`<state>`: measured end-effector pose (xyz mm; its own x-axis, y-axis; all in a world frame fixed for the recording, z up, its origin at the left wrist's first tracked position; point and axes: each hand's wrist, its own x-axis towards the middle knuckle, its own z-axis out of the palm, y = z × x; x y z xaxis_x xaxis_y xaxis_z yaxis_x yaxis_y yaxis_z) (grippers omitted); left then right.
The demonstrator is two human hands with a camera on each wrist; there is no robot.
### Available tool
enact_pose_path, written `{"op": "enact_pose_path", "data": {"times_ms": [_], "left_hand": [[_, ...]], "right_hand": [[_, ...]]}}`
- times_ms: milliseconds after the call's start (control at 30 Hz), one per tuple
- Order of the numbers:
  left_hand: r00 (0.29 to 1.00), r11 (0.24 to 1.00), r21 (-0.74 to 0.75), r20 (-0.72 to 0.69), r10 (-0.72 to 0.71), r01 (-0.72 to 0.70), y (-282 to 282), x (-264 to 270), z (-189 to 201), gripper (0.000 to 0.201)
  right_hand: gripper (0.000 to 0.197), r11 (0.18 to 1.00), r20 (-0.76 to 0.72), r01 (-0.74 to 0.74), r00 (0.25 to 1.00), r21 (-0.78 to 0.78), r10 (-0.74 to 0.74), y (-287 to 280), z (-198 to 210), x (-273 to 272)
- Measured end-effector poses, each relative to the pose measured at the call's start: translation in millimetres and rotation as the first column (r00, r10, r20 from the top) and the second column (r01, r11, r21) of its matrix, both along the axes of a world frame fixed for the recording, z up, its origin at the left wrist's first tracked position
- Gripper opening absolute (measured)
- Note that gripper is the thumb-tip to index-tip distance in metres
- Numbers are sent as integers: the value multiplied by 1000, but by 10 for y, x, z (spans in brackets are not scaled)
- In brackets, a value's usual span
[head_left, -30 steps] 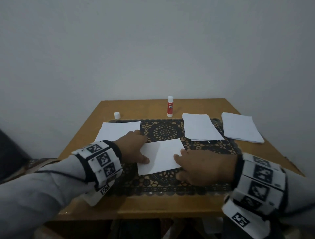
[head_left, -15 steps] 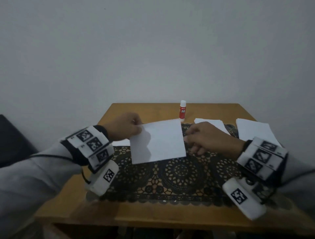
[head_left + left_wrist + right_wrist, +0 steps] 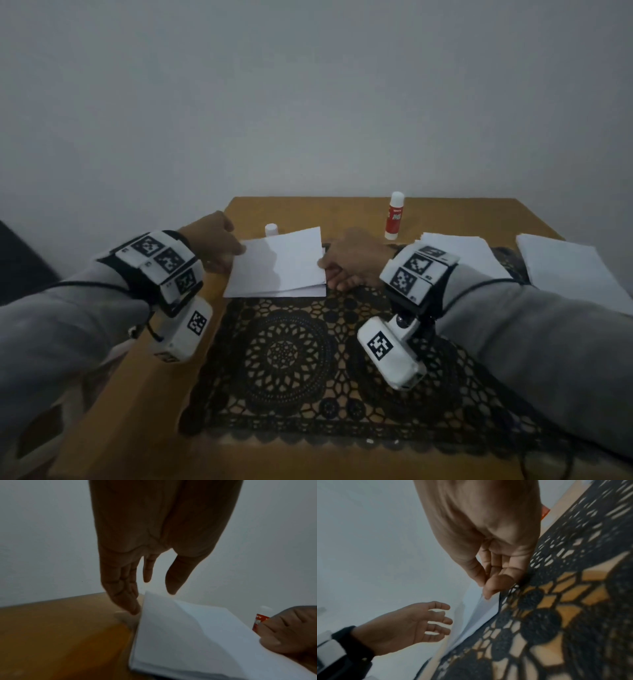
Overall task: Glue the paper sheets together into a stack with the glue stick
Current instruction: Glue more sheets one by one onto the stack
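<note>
Right hand (image 3: 356, 260) pinches the top sheet (image 3: 279, 262) at its 3 o'clock edge, over the stack (image 3: 274, 293). Left hand (image 3: 214, 245), fingers spread, at 9 o'clock. Glue stick (image 3: 394, 216) upright at 1 o'clock on the surface (image 3: 308, 212).

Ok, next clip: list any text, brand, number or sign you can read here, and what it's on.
"GLUE": white letters, partly cut off, on the red label of the glue stick, left wrist view; the line below it is too blurred to read.
Glue stick label in the head view: white print, too small to read.
Wrist bands: black-and-white square marker patterns; the tiny characters beside them are illegible.
Paper sheets: blank.
</note>
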<state>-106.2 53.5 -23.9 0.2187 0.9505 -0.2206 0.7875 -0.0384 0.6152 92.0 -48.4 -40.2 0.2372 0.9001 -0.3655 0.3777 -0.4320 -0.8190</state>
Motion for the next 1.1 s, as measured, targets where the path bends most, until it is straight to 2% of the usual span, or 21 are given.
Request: {"op": "enact_pose_path", "data": {"times_ms": [67, 233, 367, 433, 533, 633, 733, 800, 867, 967, 1100], "left_hand": [[999, 999, -43, -40, -27, 26, 16, 0, -72, 46], [989, 995, -12, -101, -104, 104, -6, -14, -133, 23], [944, 976, 90, -284, -167, 200, -82, -19, -184, 26], [912, 958, 151, -371, -175, 245, -155, -1, -184, 31], [901, 911, 276, -392, -185, 308, -272, 78, -136, 33], [885, 815, 392, -369, -286, 427, -466, 316, -55, 28], [800, 676, 432, -382, -462, 596, -772, 711, 55, 23], [730, 582, 442, -387, -563, 683, -978, 1014, 89, 21], [663, 505, 436, -401, -632, 745, -1154, 1343, 70, 23], [566, 449, 348, -440, -697, 823, -1367, 1831, -34, 29], [419, 376, 204, -604, -678, 904, -1464, 2298, -148, 41]], "right_hand": [[16, 999, 81, -18, 996, -31, 21, 42, -34, -12], [24, 998, 250, -62, 966, -9, 63, -22, 21, 55], [23, 979, 404, -116, 914, 167, 39, -273, 75, 253], [24, 947, 571, -174, 821, 271, -13, -493, 106, 427], [24, 912, 779, -239, 615, 333, -123, -812, 130, 794], [25, 922, 837, -204, 515, 329, -184, -1053, 104, 1250], [28, 939, 870, -156, 445, 306, -210, -1213, 17, 1640], [28, 947, 879, -135, 428, 292, -210, -1252, -52, 1765], [27, 946, 866, -125, 452, 298, -213, -1245, -64, 1802], [24, 947, 834, -99, 507, 307, -217, -1224, -58, 1826], [23, 947, 808, -30, 530, 319, -256, -1249, -79, 1895]]}}
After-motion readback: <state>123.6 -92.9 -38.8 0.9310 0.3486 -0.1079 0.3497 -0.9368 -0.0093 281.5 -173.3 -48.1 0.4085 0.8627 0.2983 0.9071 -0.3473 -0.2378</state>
